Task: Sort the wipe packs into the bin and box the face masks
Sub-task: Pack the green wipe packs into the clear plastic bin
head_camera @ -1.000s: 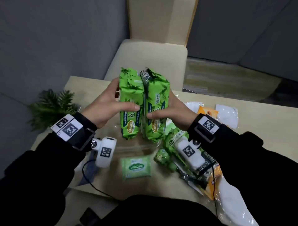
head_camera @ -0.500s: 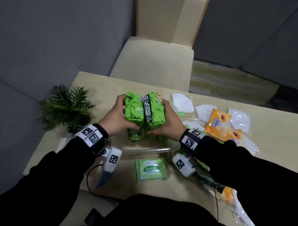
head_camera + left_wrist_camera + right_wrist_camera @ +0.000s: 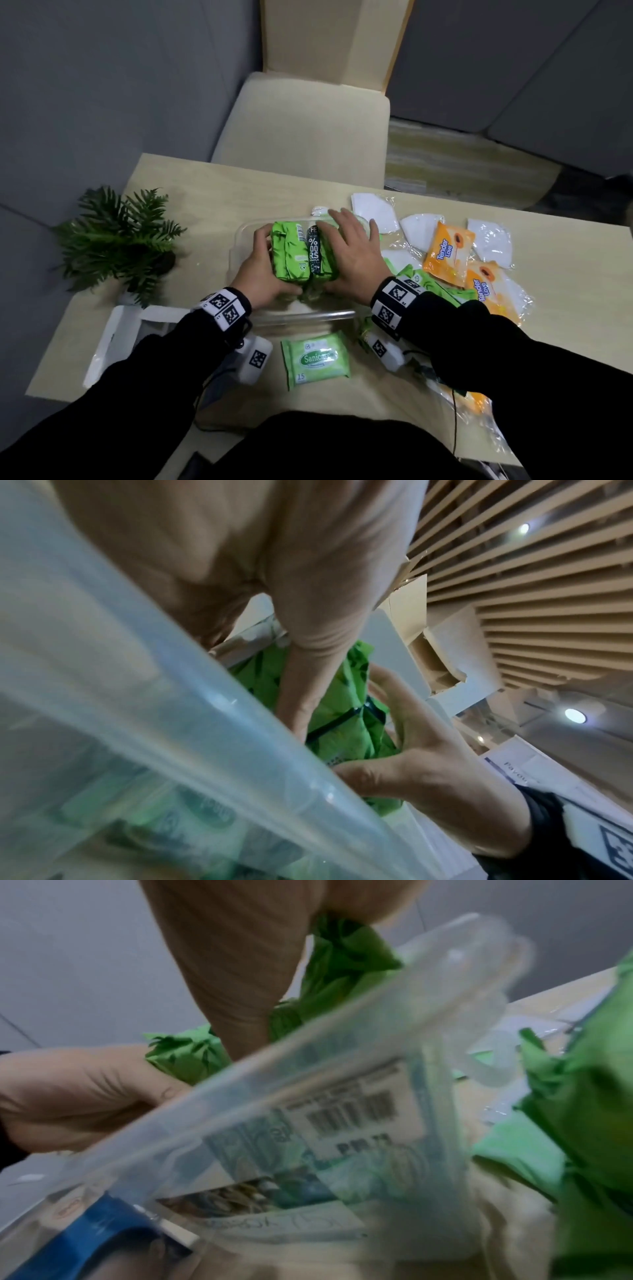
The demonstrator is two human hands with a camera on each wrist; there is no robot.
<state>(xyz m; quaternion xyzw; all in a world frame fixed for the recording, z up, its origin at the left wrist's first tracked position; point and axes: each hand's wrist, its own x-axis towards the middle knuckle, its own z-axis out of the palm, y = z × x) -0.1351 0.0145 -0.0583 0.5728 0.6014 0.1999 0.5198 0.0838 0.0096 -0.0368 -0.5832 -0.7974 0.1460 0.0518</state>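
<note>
Two green wipe packs [image 3: 291,253] [image 3: 349,723] stand side by side on edge inside the clear plastic bin [image 3: 239,240]. My left hand [image 3: 263,270] grips the left pack, thumb at its near end and fingers round its far side. My right hand [image 3: 352,260] clasps the right pack [image 3: 327,253], fingers laid over its top and thumb low at the near end. In the right wrist view the bin's wall [image 3: 342,1069] crosses in front of the packs [image 3: 342,961]. White face masks [image 3: 375,212] [image 3: 491,243] in clear wrappers lie at the back right.
A small Sanicare pack [image 3: 315,358] lies in front of the bin. Orange Tender Love packs [image 3: 445,253] and more green packs [image 3: 428,284] lie to the right. An open white box [image 3: 113,342] sits front left, a potted plant [image 3: 120,240] left, a chair [image 3: 301,120] beyond the table.
Both hands have lowered the two green packs from above the table down into the clear bin. The head view has shifted to look more steeply down.
</note>
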